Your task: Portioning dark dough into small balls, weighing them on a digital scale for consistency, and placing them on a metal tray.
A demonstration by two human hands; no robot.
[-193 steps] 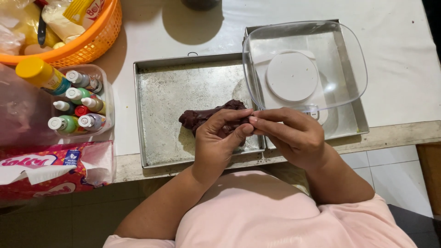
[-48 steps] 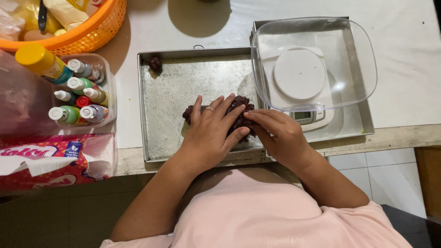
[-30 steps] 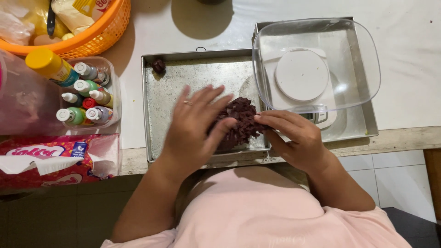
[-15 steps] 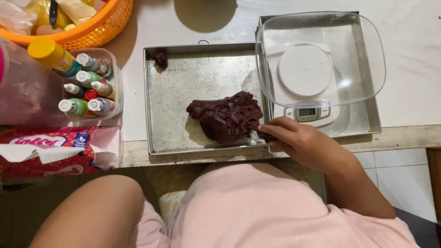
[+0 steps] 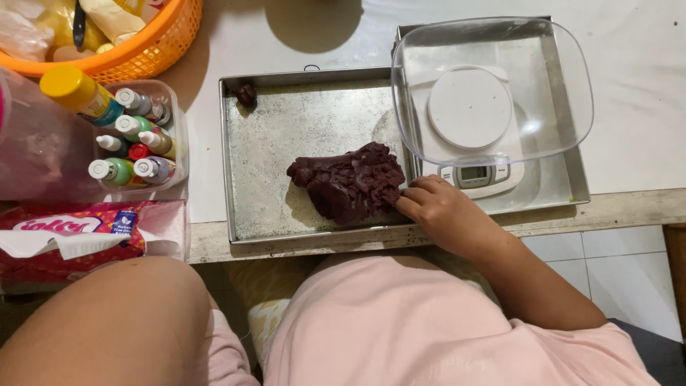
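Dough (image 5: pixel 350 182), a dark brown lump, lies in the tray (image 5: pixel 271 143), toward its near right corner. From left: tissue pack (image 5: pixel 78 232), bottles (image 5: pixel 132 143), basket (image 5: pixel 153 43), a small dough piece (image 5: pixel 247 94) in the tray's far left corner, then the scale (image 5: pixel 471 118). Right hand (image 5: pixel 443 211) pinches the dough's right edge; left hand out of view.

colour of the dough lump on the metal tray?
Dark reddish-brown lump of dough, on the grey metal tray. Head view, the only one.
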